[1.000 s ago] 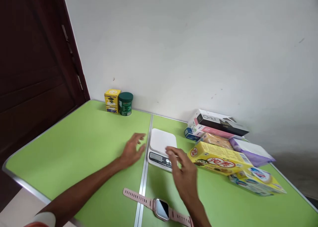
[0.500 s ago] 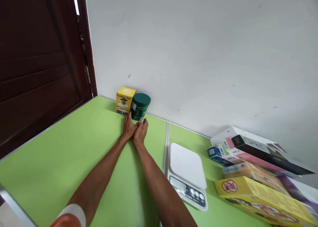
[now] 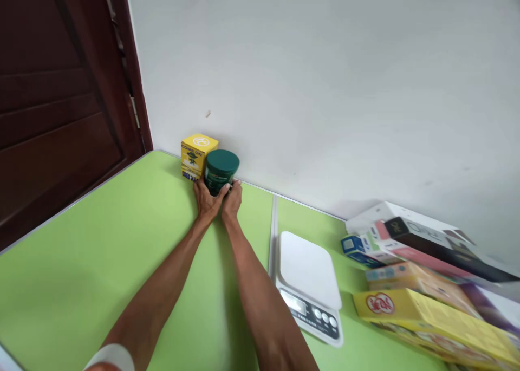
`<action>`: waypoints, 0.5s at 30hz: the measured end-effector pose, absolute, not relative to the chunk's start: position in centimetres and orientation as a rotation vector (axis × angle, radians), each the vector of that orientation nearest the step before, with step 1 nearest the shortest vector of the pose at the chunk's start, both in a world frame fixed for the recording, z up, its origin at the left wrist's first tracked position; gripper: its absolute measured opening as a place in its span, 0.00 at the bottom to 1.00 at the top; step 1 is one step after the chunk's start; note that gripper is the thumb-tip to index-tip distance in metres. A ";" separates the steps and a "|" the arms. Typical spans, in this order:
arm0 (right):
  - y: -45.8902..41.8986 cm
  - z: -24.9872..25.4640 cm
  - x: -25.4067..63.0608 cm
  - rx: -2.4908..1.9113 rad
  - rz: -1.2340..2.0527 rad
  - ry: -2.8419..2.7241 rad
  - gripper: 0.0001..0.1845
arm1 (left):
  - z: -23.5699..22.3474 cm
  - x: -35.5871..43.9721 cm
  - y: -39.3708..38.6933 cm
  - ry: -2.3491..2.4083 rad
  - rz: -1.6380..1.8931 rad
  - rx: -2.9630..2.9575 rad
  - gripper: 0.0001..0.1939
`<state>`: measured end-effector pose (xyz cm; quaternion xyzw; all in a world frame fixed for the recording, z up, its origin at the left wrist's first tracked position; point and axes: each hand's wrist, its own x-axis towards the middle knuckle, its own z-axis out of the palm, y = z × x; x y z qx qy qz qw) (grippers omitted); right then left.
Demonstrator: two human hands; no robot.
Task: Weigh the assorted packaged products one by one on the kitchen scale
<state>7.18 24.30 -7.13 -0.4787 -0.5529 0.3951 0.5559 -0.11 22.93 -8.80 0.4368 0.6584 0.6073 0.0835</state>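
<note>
A dark green jar point(image 3: 220, 169) with a flat green lid stands near the wall on the green tabletop. My left hand point(image 3: 208, 200) is closed round its lower left side, the thumb across the front. On the jar's lower right my right hand point(image 3: 233, 198) grips it, its fingertips partly hidden. Both hands are close together at the jar's base. Just left of and slightly behind the jar sits a yellow box point(image 3: 195, 157) marked "COME ON", close beside my left fingers.
A white kitchen scale point(image 3: 311, 271) lies to the right, past a metal seam point(image 3: 273, 230) in the table. Several cartons are piled farther right, among them a yellow box point(image 3: 430, 319) and a black one point(image 3: 442, 249). The wall point(image 3: 304, 89) bounds the back, a dark door point(image 3: 52, 89) the left.
My left hand has spread round the jar, its thumb now across the front. My right hand sits closer against the jar's side. The view has shifted slightly.
</note>
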 end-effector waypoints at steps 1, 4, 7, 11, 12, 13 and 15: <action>23.1 -7.2 7.0 -1.158 0.899 -1.293 0.36 | -8.5 -0.2 22.6 1.980 1.839 1.248 0.49; 19.7 -7.0 6.6 -1.206 0.848 -1.251 0.32 | -7.9 -0.5 21.2 1.966 1.844 1.164 0.48; 16.8 -6.4 6.7 -1.212 0.866 -1.246 0.31 | -7.2 -0.6 18.7 1.948 1.773 1.227 0.45; 12.9 -5.7 7.8 -1.194 0.951 -1.236 0.29 | -6.1 -0.5 14.0 1.996 1.679 1.329 0.37; 11.8 -5.5 8.1 -1.179 0.971 -1.245 0.28 | -5.9 -0.5 12.7 2.013 1.668 1.321 0.35; 10.6 -5.4 8.5 -1.161 0.987 -1.262 0.28 | -5.7 -0.5 11.3 2.031 1.657 1.304 0.33; 8.3 -5.0 9.2 -1.124 1.003 -1.299 0.27 | -5.1 -0.5 8.8 2.060 1.623 1.288 0.33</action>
